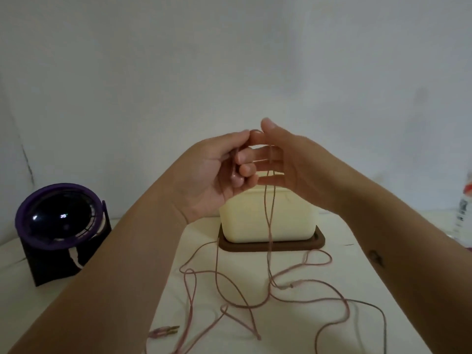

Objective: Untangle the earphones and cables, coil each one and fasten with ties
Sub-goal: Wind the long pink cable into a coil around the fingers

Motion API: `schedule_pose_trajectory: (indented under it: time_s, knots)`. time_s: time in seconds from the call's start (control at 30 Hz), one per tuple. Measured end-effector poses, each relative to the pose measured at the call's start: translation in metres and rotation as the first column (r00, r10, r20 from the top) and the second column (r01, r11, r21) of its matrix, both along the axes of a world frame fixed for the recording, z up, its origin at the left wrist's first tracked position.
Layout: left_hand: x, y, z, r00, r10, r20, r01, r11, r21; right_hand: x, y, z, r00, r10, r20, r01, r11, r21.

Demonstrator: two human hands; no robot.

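Both hands are raised above the table in the head view. My left hand (pixel 214 172) pinches the pink earphone cable (pixel 268 213) at its top, with a pink earbud (pixel 236 180) resting in the palm. My right hand (pixel 286 162) is held flat with fingers spread, and the cable is looped around those fingers. Two strands hang straight down from the right hand to the table, where the rest of the cable lies in loose loops (pixel 237 300). Its gold jack plug (pixel 168 331) lies near the front left. A thin dark cable (pixel 378 312) curves at the right.
A cream box (pixel 245 221) on a brown base (pixel 319 245) stands behind the hanging strands. A purple and black desk fan (pixel 58 226) sits at the left. A clear bottle (pixel 463 213) is at the right edge. The table (pixel 332 226) is white.
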State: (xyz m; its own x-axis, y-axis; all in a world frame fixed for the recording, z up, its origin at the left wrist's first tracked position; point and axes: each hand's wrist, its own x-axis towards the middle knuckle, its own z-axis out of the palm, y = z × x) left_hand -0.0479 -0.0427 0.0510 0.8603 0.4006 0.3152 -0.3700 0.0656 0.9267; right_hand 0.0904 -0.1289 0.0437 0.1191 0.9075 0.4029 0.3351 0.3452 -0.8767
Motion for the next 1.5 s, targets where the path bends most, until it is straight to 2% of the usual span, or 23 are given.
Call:
schedule_pose_trajectory:
  time_s: [0.1,0.23,0.37,0.43,0.5,0.63,0.77,0.9,0.97,1.13,1.3,1.4,1.5]
  knots:
    - [0.003,0.005,0.01,0.996,-0.016,0.084,0.015,1.0,0.005,-0.001,0.003,0.01,0.998,0.066,0.002,-0.066,0.998,-0.001]
    - [0.01,0.019,0.01,0.989,-0.013,0.148,0.023,0.998,-0.062,0.016,0.015,0.004,0.945,0.193,-0.262,-0.186,0.981,0.053]
    - [0.02,0.026,-0.003,0.993,-0.097,0.07,0.099,0.995,-0.021,0.034,0.029,-0.006,0.87,0.222,-0.44,-0.187,0.975,0.121]
    - [0.025,0.029,-0.01,0.992,-0.124,0.005,0.124,0.992,0.04,0.042,0.035,-0.009,0.859,0.194,-0.473,-0.154,0.98,0.123]
    - [0.027,0.03,-0.015,0.988,-0.145,-0.052,0.15,0.981,0.123,0.048,0.038,-0.011,0.892,0.172,-0.419,-0.137,0.984,0.112]
    - [0.028,0.029,-0.024,0.963,-0.193,-0.189,0.243,0.924,0.295,0.052,0.033,-0.012,0.975,0.091,-0.204,-0.078,0.994,0.074]
    - [0.026,0.027,-0.025,0.943,-0.298,-0.15,0.321,0.933,0.163,0.049,0.018,-0.007,0.999,0.038,0.039,-0.039,0.999,0.036]
    - [0.025,0.022,-0.026,0.901,-0.426,-0.076,0.431,0.9,0.06,0.051,0.015,-0.01,0.998,-0.029,0.059,0.024,0.996,0.085]
    - [0.027,0.02,-0.024,0.923,-0.384,-0.012,0.384,0.923,-0.019,0.052,0.02,-0.015,0.998,-0.049,0.043,0.045,0.996,0.077]
    - [0.034,0.028,-0.023,0.977,-0.161,0.139,0.187,0.962,-0.201,0.041,0.038,-0.036,0.992,-0.125,0.033,0.126,0.991,-0.034]
    - [0.028,0.043,-0.021,0.981,0.041,0.188,0.015,0.958,-0.287,0.017,0.047,-0.043,0.966,-0.087,0.243,0.129,0.978,-0.163]
    - [0.025,0.048,-0.021,0.977,0.11,0.18,-0.052,0.953,-0.299,0.008,0.045,-0.04,0.901,-0.105,0.422,0.182,0.972,-0.148]
    - [0.028,0.049,-0.022,0.971,0.164,0.176,-0.103,0.945,-0.311,0.004,0.041,-0.035,0.842,-0.143,0.52,0.24,0.963,-0.124]
